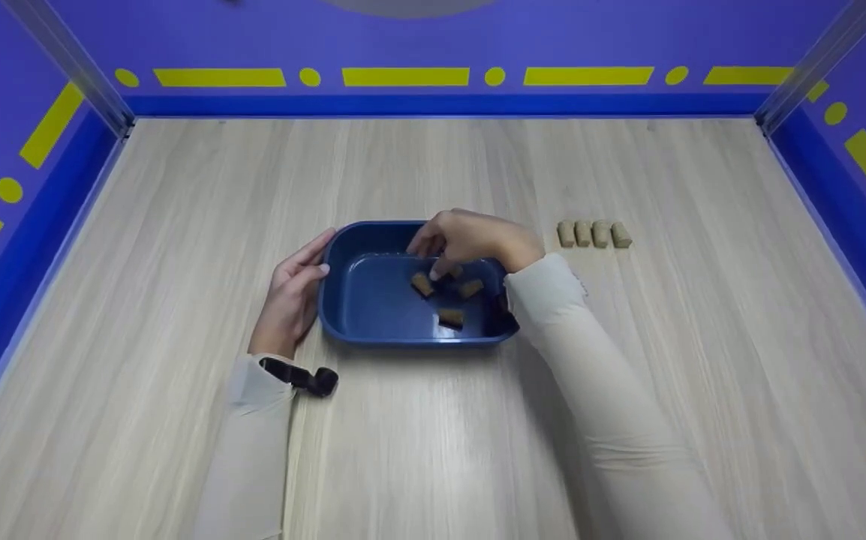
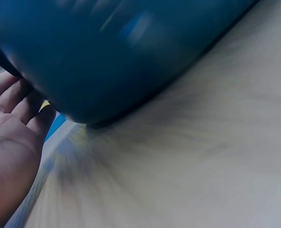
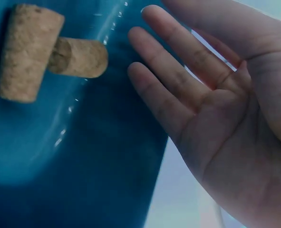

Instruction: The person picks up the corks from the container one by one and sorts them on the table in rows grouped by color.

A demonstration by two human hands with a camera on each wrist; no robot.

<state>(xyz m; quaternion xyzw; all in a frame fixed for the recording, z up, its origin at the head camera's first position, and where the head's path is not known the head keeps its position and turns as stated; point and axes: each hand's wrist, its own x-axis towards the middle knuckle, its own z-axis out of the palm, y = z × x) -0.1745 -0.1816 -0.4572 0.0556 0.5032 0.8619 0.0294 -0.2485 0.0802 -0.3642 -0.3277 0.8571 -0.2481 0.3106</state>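
A dark blue plastic tub (image 1: pixel 380 300) stands on the table in the middle of the head view, with several tapered cork stoppers (image 1: pixel 451 318) lying loose on its floor. My left hand (image 1: pixel 292 294) holds the tub's left side, thumb at the rim and fingers along the outer wall. My right hand (image 1: pixel 470 238) reaches in over the far right part, fingers spread and nothing between them. Its thumb tip is close to one cork (image 1: pixel 422 284). The right wrist view shows a large cork (image 3: pixel 31 52) and another cork (image 3: pixel 81 58) beyond the fingertips.
To the right of the tub, several more corks (image 1: pixel 583 233) stand side by side in a short row on the wooden table (image 1: pixel 418 450). Blue walls (image 1: pixel 433 45) with yellow marks enclose the table at the back and sides. A black strap (image 1: pixel 305 376) circles the left wrist.
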